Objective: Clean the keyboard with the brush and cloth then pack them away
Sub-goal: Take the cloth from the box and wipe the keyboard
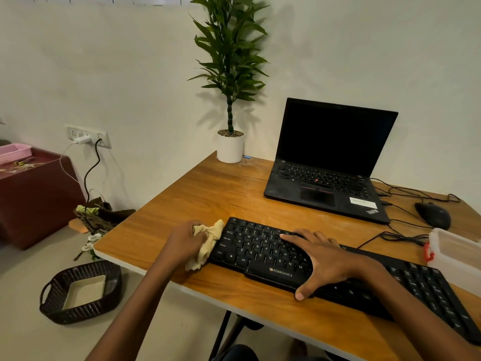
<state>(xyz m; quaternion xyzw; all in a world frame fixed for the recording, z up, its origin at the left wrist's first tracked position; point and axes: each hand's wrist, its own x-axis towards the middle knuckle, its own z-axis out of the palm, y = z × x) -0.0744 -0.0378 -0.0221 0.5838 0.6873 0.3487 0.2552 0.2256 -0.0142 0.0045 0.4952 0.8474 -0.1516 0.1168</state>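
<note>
A black keyboard point(263, 252) lies slanted across the front of the wooden table point(203, 199). My left hand point(183, 242) grips a crumpled yellow cloth point(208, 243) against the keyboard's left end. My right hand point(320, 259) lies flat on the keys in the middle of the keyboard, fingers straight and spread, thumb at the front edge. No brush is in view.
An open black laptop point(328, 162) stands behind the keyboard, with a black mouse point(433, 214) and cables to its right. A clear plastic box point(455, 256) sits at the right edge. A potted plant point(230, 147) stands at the back corner. On the floor lies a dark woven basket point(80, 291).
</note>
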